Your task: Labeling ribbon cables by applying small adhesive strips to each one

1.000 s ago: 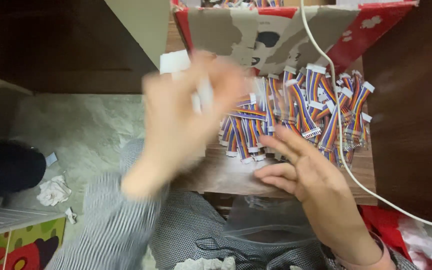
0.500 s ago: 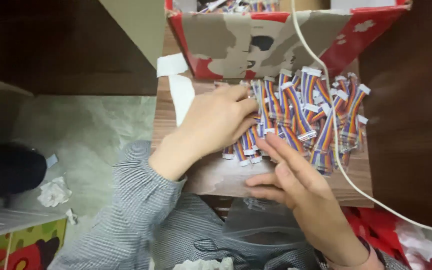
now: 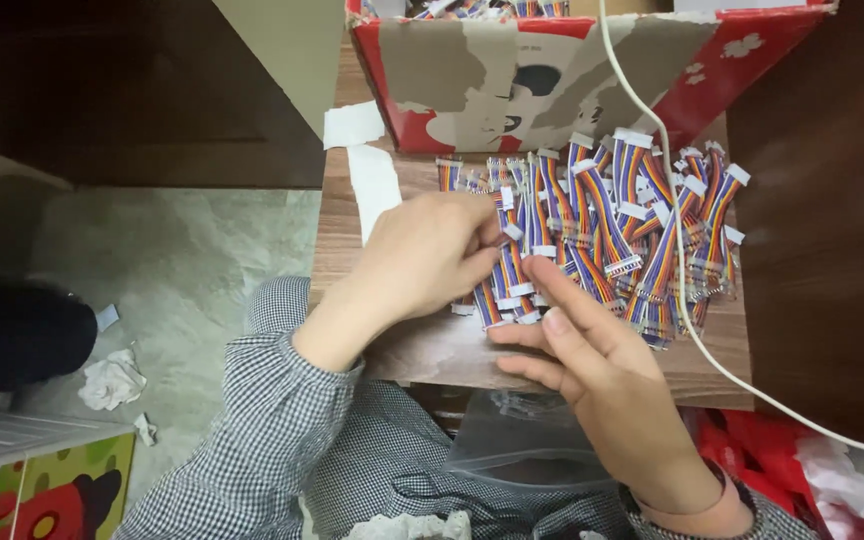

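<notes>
While cables [image 3: 512,265] are pinched by the left hand [image 3: 430,255], strays at 3 o'clock should be fanned gently by the open right hand [image 3: 592,365].

The short rainbow ribbon cables [image 3: 602,225] lie in a loose heap on the wooden table, just in front of a red cardboard box. Each one is a flat band of coloured wires with small white connectors on its ends. Most point roughly up and down, overlapping one another. A few cables [image 3: 508,268] at the heap's left edge sit between the fingers of both hands.
</notes>
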